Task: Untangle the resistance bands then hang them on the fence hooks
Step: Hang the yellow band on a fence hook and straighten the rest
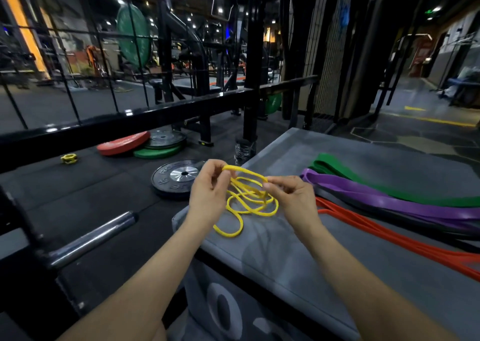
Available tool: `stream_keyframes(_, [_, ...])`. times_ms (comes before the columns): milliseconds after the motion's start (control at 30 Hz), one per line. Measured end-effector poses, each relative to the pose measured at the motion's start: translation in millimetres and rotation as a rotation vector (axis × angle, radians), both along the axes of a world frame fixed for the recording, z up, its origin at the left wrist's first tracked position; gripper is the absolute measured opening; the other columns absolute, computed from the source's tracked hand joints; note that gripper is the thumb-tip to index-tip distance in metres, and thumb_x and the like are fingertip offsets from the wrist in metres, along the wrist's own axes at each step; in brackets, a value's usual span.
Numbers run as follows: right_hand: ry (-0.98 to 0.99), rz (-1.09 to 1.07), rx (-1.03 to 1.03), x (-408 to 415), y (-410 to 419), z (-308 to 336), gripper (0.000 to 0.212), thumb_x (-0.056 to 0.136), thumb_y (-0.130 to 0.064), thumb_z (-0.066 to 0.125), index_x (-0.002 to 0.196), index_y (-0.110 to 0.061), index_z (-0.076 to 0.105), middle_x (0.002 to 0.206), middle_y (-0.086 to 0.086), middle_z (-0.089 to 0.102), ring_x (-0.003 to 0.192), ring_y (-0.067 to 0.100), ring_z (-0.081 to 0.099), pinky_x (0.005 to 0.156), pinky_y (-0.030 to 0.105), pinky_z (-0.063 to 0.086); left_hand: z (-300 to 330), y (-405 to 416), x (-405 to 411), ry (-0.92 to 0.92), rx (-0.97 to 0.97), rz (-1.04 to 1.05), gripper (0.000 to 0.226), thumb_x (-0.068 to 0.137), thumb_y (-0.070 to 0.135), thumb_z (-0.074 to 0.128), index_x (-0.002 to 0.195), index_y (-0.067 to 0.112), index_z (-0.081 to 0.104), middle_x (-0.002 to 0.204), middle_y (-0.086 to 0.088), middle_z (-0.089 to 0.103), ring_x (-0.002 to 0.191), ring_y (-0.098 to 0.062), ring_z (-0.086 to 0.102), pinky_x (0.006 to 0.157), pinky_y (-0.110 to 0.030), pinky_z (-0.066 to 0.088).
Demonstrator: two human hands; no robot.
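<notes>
Thin yellow band (249, 200), rubbery and smooth, slight sheen. Wider green band (389, 187), purple band (384, 200) and orange band (389, 234) to the right, same rubbery look, purple glossiest. Grey padded box (298, 250) beneath, matt vinyl-like cover, faintly scuffed. Black weight plate (166, 182) on the left, dull rubber with a bright metal hub. Near left, polished steel bar sleeve (96, 237). Far fence rail (145, 114), glossy black painted metal. Floor (104, 185), dark, matt, rubbery.

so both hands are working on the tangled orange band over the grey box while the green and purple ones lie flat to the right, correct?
Not quite: the tangled band held by the left hand and right hand is the yellow band, not orange. The head view shows the orange band lying on the grey box beside the green band and purple band.
</notes>
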State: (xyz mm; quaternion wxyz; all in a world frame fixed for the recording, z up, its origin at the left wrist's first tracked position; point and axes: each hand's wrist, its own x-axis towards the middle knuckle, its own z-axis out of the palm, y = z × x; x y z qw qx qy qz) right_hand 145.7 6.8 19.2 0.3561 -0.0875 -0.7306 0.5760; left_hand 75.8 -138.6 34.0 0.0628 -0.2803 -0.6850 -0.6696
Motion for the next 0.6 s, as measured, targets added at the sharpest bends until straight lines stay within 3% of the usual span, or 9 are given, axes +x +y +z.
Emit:
stream_keyframes(67, [-0.011,0.072,0.04,6,1,8,0.033,0.08,-0.004,0.068,0.067,-0.034,0.072,0.08,0.003,0.064,0.075,0.015,0.06,0.076,0.032,0.048,15,-5,3,0.036,-0.009,-0.043,0.008,0.091,0.023,0.05,0.083,0.025,0.052,0.083,-0.011,0.066,0.08,-0.032,0.061,0.078,-0.044,0.05])
stream_keyframes(233, [0.085,0.253,-0.015,16,-12,50,0.025,0.093,0.001,0.047,0.081,-0.016,0.061,0.066,-0.006,0.06,0.061,0.002,0.057,0.067,0.017,0.049,57,-21,9,0.099,-0.004,-0.104,0.021,0.095,0.004,0.047,0.083,0.021,0.051,0.075,0.0,0.064,0.065,-0.015,0.06,0.066,-0.037,0.051])
stream_keyframes(400, [0.152,0.239,0.13,27,-20,105,0.03,0.097,-0.001,0.039,0.082,-0.017,0.059,0.062,-0.006,0.051,0.052,-0.001,0.046,0.056,0.015,0.041,105,-43,11,0.107,-0.104,-0.101,0.023,0.096,0.005,0.044,0.084,0.022,0.054,0.079,-0.001,0.064,0.062,0.0,0.06,0.064,-0.017,0.05])
stream_keyframes(500, [0.171,0.195,0.265,38,-25,134,0.031,0.097,-0.005,0.041,0.079,-0.022,0.058,0.064,-0.003,0.051,0.053,0.004,0.043,0.053,0.019,0.036,130,-56,15,0.071,-0.175,-0.116,0.023,0.098,0.012,0.044,0.084,0.026,0.057,0.086,0.004,0.062,0.082,-0.008,0.06,0.076,-0.022,0.046])
stream_keyframes(600, [0.193,0.165,0.304,42,-32,159,0.035,0.097,-0.006,0.042,0.075,-0.027,0.06,0.061,-0.009,0.052,0.056,0.011,0.042,0.054,0.024,0.034,160,-66,27,0.037,-0.127,-0.173,0.022,0.099,0.014,0.043,0.085,0.023,0.058,0.079,0.006,0.054,0.074,-0.008,0.047,0.069,-0.017,0.04])
